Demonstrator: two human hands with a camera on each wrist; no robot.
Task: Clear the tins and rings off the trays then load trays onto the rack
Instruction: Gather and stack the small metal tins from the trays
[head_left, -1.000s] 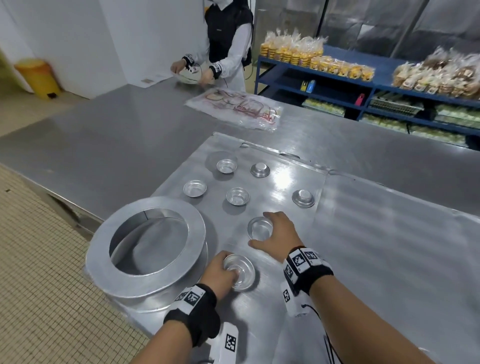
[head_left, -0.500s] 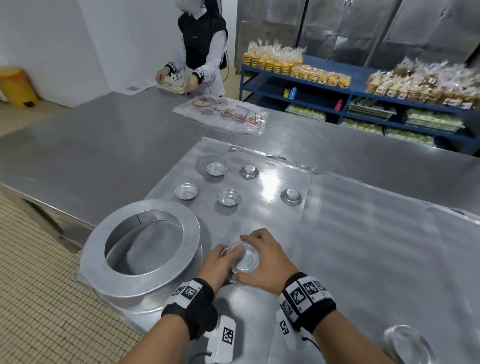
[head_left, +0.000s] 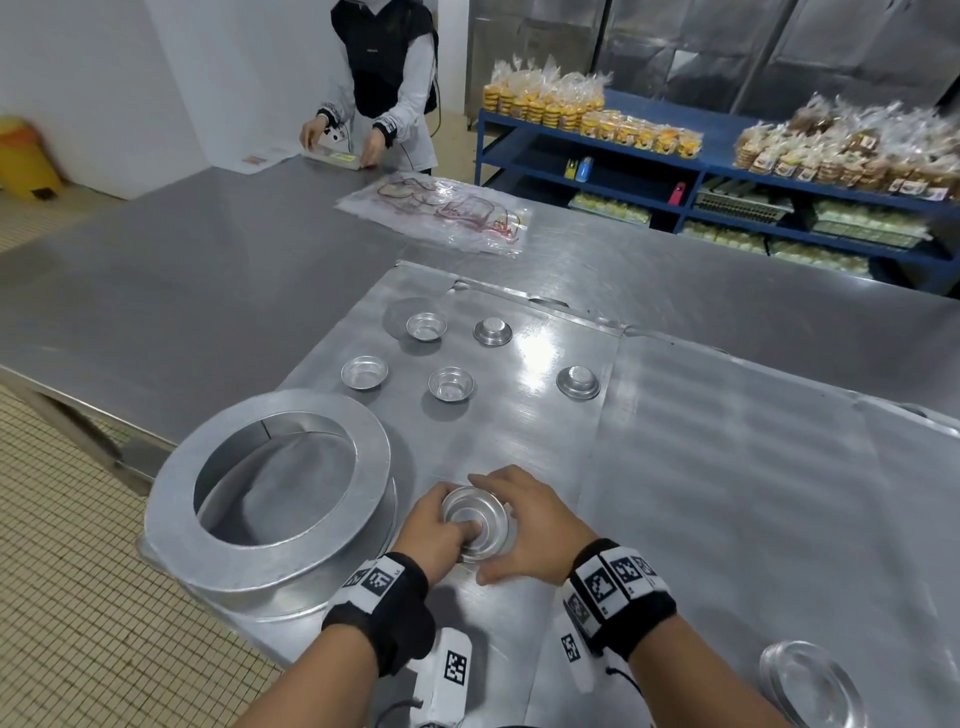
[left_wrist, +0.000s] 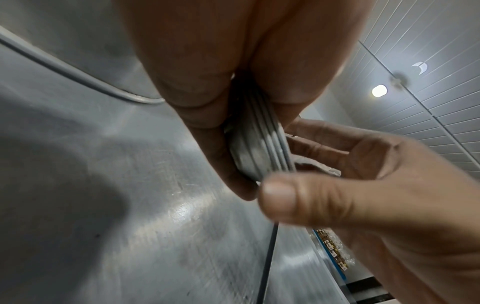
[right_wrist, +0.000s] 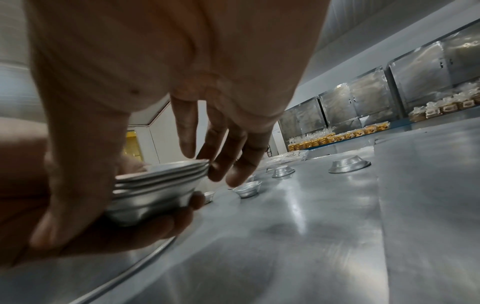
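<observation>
Both hands meet over the near edge of the tray (head_left: 519, 431), just beside the large ring (head_left: 270, 493). The left hand (head_left: 441, 525) grips a stack of nested tins (head_left: 475, 519): fingers cupped under the base, thumb laid inside the top tin. The wrist views show several rims packed close together, so the stack (right_wrist: 155, 187) is judged to hold about four tins. The right hand (head_left: 530, 525) closes round the far side of the stack, fingertips (right_wrist: 233, 174) on the rims and thumb low at the near side. This two-handed hold appears meant to seat the tins squarely and stop them sliding apart. The stack sits between the two palms, lifted slightly clear of the tray.

Five loose tins (head_left: 451, 384) lie well apart on the far half of the tray, three upright and two inverted. They and the ring are not yet cleared. A separate tin (head_left: 810, 680) rests on the bench (head_left: 156, 291) at the right. No rack is identifiable.
</observation>
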